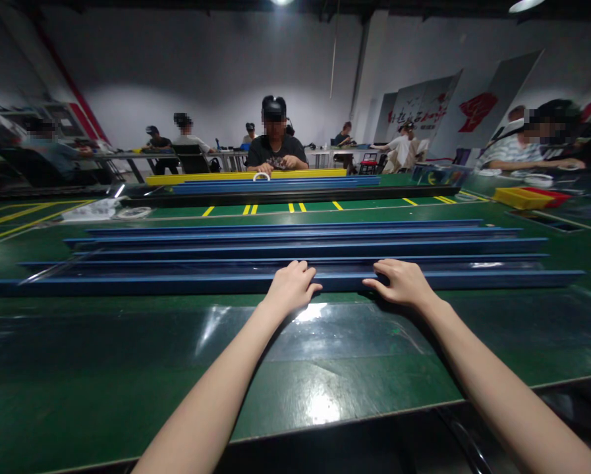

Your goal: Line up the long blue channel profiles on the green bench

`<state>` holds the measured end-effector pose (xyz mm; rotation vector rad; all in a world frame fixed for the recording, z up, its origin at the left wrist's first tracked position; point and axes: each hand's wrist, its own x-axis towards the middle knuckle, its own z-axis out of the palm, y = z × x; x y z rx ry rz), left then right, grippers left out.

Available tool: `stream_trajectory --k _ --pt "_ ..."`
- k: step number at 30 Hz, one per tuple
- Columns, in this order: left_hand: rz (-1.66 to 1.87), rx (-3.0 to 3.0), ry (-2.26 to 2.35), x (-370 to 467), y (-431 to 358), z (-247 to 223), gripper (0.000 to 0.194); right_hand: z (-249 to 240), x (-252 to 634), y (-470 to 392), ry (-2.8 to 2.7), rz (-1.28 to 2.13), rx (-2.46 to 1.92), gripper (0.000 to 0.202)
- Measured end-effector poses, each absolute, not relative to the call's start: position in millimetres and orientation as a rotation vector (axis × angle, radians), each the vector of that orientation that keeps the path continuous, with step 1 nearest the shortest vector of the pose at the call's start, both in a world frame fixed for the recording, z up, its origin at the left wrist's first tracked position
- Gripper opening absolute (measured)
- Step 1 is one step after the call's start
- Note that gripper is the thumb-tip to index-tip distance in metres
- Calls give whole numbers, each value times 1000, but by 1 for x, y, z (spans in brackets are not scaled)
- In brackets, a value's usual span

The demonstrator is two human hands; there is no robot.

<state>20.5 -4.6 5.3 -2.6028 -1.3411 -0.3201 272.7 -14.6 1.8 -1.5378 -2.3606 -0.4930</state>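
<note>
Long blue plastic channels point(151, 286) lie side by side across the green table, the nearest one right before me. My left hand point(291, 287) has its fingers hooked over that channel's near wall, thumb on the front side. A short way to the right, my right hand point(402, 282) grips the same wall likewise, fingers over the top edge and thumb pointing inward. Between the hands a stretch of blue wall shows. Flat on the table beneath my wrists is a clear plastic strip point(167, 336), shiny with reflections.
Farther back lie more blue channels point(295, 234), a black bar point(285, 195) and a yellow bar point(186, 178). A co-worker point(277, 148) sits opposite. At right are a yellow tray point(520, 197) and another person point(517, 148). The table's front edge point(374, 411) passes under my forearms.
</note>
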Motion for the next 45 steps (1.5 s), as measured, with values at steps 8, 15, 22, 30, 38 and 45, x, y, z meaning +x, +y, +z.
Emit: stream_trajectory --k 8,15,22,30,38,45 --pt "-342 -2605 -1326 20 -4 4 23 3 273 -14 -2375 -459 -1532 39" --pt "-354 -2584 -1291 19 -4 4 23 5 271 -15 -2406 -368 -1532 40" --pt "-345 -2591 -1204 18 -6 5 25 3 237 -16 -2433 -436 -1376 35" --pt "-360 -2524 -1176 13 -4 8 31 -4 225 -7 -2380 -563 -1287 37" --pt "-357 -2508 -1186 10 -3 9 36 3 227 -8 -2471 -565 -1290 33" --pt "-363 -2521 -1193 10 -1 8 39 4 256 -8 -2473 -579 -1365 32"
